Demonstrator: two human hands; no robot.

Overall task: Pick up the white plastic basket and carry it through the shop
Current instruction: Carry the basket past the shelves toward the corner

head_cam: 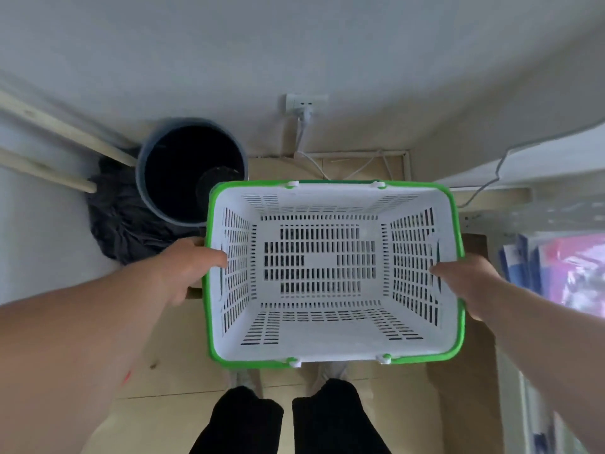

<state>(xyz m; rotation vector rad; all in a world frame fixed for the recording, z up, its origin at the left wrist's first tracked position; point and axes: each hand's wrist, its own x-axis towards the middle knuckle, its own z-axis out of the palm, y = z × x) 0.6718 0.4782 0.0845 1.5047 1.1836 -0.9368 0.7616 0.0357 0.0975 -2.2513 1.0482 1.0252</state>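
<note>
The white plastic basket (332,339) with a green rim and slotted walls is held in front of me above the floor, and nothing lies inside it. My left hand (190,267) grips its left side, thumb over the rim and inside the wall. On the opposite side my right hand (465,276) grips the right wall the same way. Both green handles lie folded down along the rim.
A grey bucket (150,188) stands against the wall to the front left, beside a dark mop head (124,224) and two wooden poles (49,126). A wall socket (304,101) with white cables is straight ahead. Shelving with coloured packets (563,267) is at the right. My legs are below.
</note>
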